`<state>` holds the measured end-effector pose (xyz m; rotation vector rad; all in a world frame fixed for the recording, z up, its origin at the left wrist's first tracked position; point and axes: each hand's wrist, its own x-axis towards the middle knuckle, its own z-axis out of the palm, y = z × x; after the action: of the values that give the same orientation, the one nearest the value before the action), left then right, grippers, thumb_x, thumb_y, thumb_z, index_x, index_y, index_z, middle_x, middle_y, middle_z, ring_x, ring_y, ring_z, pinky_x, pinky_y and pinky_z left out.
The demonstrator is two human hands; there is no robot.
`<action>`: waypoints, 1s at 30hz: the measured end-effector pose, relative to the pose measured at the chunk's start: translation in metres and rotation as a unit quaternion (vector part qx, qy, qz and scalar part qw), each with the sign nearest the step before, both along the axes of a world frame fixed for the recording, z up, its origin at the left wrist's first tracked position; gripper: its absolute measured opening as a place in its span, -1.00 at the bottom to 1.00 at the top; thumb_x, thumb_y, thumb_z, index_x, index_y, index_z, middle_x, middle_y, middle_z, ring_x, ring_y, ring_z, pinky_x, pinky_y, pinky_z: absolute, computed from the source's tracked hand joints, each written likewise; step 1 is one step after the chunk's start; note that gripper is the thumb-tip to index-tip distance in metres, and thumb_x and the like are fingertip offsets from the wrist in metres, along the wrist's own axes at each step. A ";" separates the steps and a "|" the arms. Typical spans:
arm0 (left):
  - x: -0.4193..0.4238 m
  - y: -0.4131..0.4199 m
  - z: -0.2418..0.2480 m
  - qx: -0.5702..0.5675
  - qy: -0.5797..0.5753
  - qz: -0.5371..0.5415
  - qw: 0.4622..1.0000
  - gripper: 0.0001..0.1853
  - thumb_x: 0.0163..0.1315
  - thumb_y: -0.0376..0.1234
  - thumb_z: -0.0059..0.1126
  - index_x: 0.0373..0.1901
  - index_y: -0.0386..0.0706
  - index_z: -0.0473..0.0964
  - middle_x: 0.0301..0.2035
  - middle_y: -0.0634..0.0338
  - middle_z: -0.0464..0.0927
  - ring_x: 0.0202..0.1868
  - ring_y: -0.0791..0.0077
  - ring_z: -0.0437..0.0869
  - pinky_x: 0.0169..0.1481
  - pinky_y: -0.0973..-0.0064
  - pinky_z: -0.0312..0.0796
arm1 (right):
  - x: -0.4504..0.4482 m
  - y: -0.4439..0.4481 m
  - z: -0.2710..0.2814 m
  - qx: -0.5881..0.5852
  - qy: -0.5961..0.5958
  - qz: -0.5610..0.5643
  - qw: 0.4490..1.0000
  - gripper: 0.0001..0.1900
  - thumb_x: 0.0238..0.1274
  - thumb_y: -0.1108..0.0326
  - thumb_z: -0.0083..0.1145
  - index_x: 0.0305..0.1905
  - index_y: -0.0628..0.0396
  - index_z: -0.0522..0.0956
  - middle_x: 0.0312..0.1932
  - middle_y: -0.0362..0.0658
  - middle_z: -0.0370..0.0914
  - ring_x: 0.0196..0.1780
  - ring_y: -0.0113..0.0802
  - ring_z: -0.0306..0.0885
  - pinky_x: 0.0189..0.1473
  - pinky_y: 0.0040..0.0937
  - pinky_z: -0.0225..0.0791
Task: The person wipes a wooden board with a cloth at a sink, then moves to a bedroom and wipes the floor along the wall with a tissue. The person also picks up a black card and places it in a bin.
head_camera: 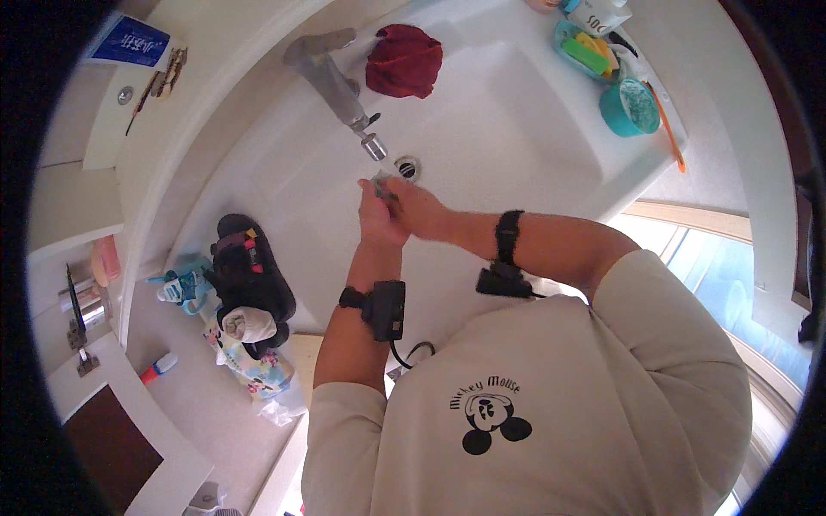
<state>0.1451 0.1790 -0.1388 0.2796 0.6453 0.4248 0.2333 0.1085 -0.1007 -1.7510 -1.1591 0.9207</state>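
Note:
Over the white sink basin (516,151), my left hand (379,219) and my right hand (418,205) are pressed together. Between their fingers is a small crumpled grey-green item (382,183), mostly hidden; its kind cannot be told. The metal drain (407,168) lies just beyond the fingertips. Above and slightly left of the hands is the spout end of the chrome faucet (332,90). A dark red cloth (404,61) lies crumpled beside the faucet. Each forearm wears a black strap with a small black device.
A teal cup (629,108), an orange toothbrush (668,132), a soap dish (584,55) with sponges and a white bottle (600,16) stand at the upper right rim. At left are a black bag (255,277), a flowered bag (258,371) and a red-handled brush (159,369).

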 end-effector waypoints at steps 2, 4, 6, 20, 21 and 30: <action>0.018 -0.011 0.030 0.009 0.077 0.007 0.997 -0.47 0.42 0.03 -0.31 0.12 -0.19 0.35 0.06 0.13 0.46 0.11 0.26 0.46 0.20 0.22 0.35 | 0.029 0.024 -0.014 -0.121 0.008 -0.038 0.992 -0.74 0.27 0.28 0.01 -0.04 0.18 0.38 -0.10 0.12 0.47 -0.03 -0.05 0.50 -0.06 -0.13 0.41; 0.029 -0.020 0.049 0.062 0.051 -0.057 0.995 -0.53 0.40 0.00 -0.15 0.07 -0.18 0.37 0.01 0.18 0.45 0.06 0.37 0.48 0.14 0.31 0.40 | 0.061 0.035 -0.052 -0.109 0.113 -0.061 0.986 -0.74 0.34 0.25 -0.04 0.00 0.16 0.36 -0.08 0.07 0.47 -0.05 -0.16 0.51 -0.09 -0.20 0.45; 0.038 -0.017 0.087 0.198 0.139 -0.115 0.963 -0.53 0.38 -0.04 -0.10 0.13 -0.19 0.35 0.06 0.18 0.44 0.10 0.35 0.48 0.14 0.28 0.39 | 0.086 0.015 -0.093 -0.014 0.339 -0.094 0.936 -0.73 0.36 0.21 -0.05 0.01 0.14 0.37 -0.08 0.01 0.47 -0.08 -0.19 0.51 -0.08 -0.23 0.48; 0.098 0.075 0.198 0.798 0.473 -0.183 0.327 -0.08 0.18 -0.07 0.09 0.45 -0.14 -0.19 0.43 -0.01 -0.14 0.44 -0.03 -0.11 0.46 -0.02 -0.18 | 0.038 0.016 -0.018 -0.022 0.752 -0.117 0.649 -0.76 0.31 0.35 -0.01 0.00 0.22 0.38 -0.08 0.02 0.44 0.01 -0.07 0.48 0.05 -0.17 0.49; 0.097 0.072 0.200 0.802 0.462 -0.199 0.322 -0.11 0.19 -0.09 0.09 0.44 -0.16 -0.16 0.41 -0.04 -0.11 0.44 -0.03 -0.09 0.46 -0.02 -0.17 | 0.039 0.016 -0.015 -0.020 0.754 -0.113 0.647 -0.75 0.30 0.36 0.00 0.00 0.21 0.38 -0.05 0.02 0.44 0.03 -0.06 0.48 0.02 -0.22 0.49; 0.036 0.069 0.222 0.783 0.412 -0.179 0.430 -0.11 0.14 -0.04 0.19 0.44 -0.02 -0.06 0.38 -0.08 0.01 0.40 -0.09 0.02 0.42 -0.01 -0.04 | -0.017 0.021 0.000 -0.037 0.567 0.042 0.822 -0.73 0.10 0.56 0.11 -0.05 0.25 0.52 -0.07 -0.04 0.51 -0.01 -0.17 0.53 -0.06 -0.34 0.49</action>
<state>0.1815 0.2480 0.0836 2.5710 0.9152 0.3205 0.2166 0.1293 -0.1002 -0.8499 -0.3793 1.7198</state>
